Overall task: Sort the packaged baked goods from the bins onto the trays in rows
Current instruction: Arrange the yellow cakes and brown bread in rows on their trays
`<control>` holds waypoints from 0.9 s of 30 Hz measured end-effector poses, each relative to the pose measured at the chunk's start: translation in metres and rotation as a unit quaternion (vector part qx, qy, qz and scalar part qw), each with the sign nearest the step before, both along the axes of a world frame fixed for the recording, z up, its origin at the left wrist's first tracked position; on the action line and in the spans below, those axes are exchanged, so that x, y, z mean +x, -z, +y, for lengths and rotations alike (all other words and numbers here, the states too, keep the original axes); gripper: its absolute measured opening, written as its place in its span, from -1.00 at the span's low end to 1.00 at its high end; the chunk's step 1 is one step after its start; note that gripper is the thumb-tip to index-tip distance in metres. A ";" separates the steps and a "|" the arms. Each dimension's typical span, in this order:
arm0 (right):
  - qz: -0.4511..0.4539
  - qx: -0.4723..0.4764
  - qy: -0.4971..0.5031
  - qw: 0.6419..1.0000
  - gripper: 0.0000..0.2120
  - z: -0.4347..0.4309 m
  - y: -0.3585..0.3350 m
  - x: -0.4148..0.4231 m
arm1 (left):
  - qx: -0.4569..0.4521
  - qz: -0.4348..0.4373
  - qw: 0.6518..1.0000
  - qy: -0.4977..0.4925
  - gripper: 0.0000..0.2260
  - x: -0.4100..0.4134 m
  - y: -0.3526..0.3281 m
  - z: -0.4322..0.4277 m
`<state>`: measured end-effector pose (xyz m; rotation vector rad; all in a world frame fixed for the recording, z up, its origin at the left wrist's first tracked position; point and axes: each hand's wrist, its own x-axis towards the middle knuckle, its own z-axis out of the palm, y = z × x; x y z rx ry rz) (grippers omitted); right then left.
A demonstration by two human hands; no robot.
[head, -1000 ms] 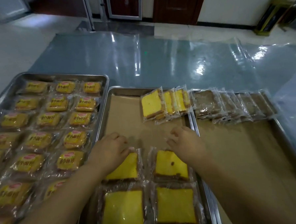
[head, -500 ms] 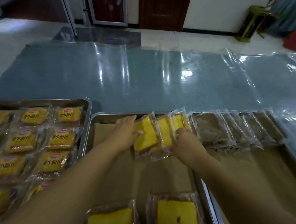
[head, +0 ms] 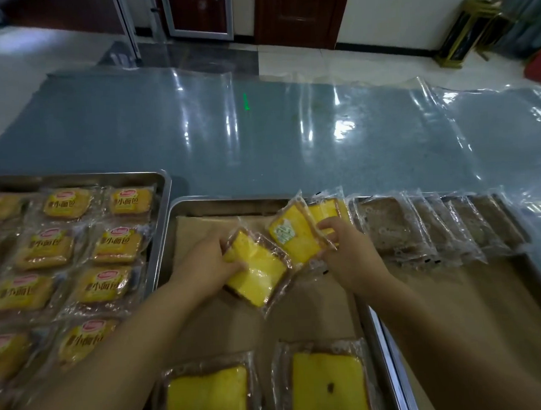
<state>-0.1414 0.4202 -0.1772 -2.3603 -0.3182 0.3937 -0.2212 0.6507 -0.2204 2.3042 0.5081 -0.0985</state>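
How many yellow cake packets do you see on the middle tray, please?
5. Tilted packet in the left hand; labelled packet in the right hand; third packet behind it at the far rim of the middle tray; near-left packet and near-right packet lying flat. Others may be hidden.

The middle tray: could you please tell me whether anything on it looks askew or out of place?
Yes: the cake pack gripped by the left hand and the stickered pack held by the right hand lie diagonally, unlike the two near packs lying square.
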 end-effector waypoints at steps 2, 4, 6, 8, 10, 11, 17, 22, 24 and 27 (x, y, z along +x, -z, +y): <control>-0.024 0.010 0.003 1.000 -0.62 0.003 -0.005 -0.004 | -0.005 -0.013 1.000 -0.026 -0.64 -0.024 -0.001 0.002; -0.050 0.017 0.008 0.999 -0.65 0.008 -0.011 -0.006 | 0.000 -0.006 0.999 -0.038 -0.62 -0.048 -0.003 0.002; -0.068 0.023 0.014 0.997 -0.67 0.015 -0.016 -0.009 | 0.010 0.011 0.999 -0.042 -0.54 -0.070 -0.005 0.001; -0.103 0.036 0.020 0.994 -0.67 0.023 -0.020 -0.013 | 0.031 0.025 0.998 -0.049 -0.42 -0.086 -0.009 -0.001; -0.183 0.038 -0.004 0.982 -0.64 0.032 -0.023 -0.021 | 0.084 0.044 0.994 -0.046 -0.41 -0.099 -0.014 -0.004; -0.226 0.034 -0.039 0.973 -0.63 0.037 -0.023 -0.026 | 0.122 0.061 0.990 -0.037 -0.44 -0.104 -0.018 -0.007; -0.090 -0.135 -0.295 0.942 -0.52 0.046 0.001 -0.041 | 0.248 0.055 0.967 -0.015 -0.57 -0.111 -0.030 -0.011; -0.112 -0.112 -0.225 0.961 -0.65 0.029 0.006 -0.037 | 0.257 -0.031 0.964 0.061 -0.56 -0.088 -0.025 -0.013; -0.142 -0.108 -0.186 0.966 -0.71 0.021 0.005 -0.034 | 0.235 -0.048 0.966 0.095 -0.51 -0.074 -0.021 -0.018; -0.187 -0.116 -0.109 0.969 -0.71 0.009 0.002 -0.028 | 0.207 -0.003 0.966 0.155 -0.42 -0.051 -0.010 -0.030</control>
